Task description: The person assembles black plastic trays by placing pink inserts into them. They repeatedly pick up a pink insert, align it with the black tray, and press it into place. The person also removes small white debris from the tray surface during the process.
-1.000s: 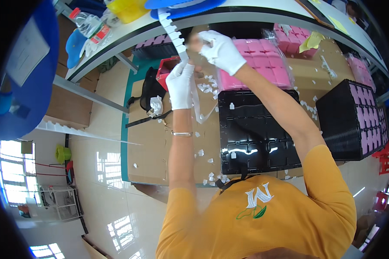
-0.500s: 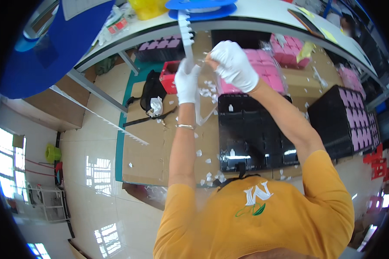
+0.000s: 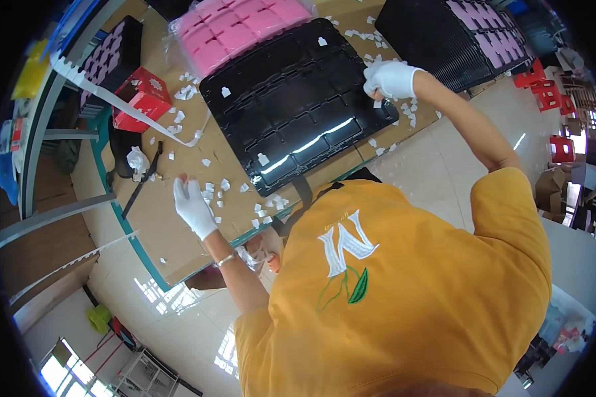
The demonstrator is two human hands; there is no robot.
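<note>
Both hands have parted since half a second ago: the right white-gloved hand [image 3: 391,80] is now over a corner of the shiny black plastic tray [image 3: 285,106], the left white-gloved hand [image 3: 193,208] above the brown cardboard [image 3: 165,228], away from the white notched strip [image 3: 134,112]. On my screen the right pinches what looks like a small white tab [image 3: 377,104], probably for fine control. The left is half open, holding nothing I can make out. Three white bottle-shaped pieces [image 3: 226,92] lie near the tray's other corners, apparently spaced to match.

Close, wide fisheye view downward from head height
</note>
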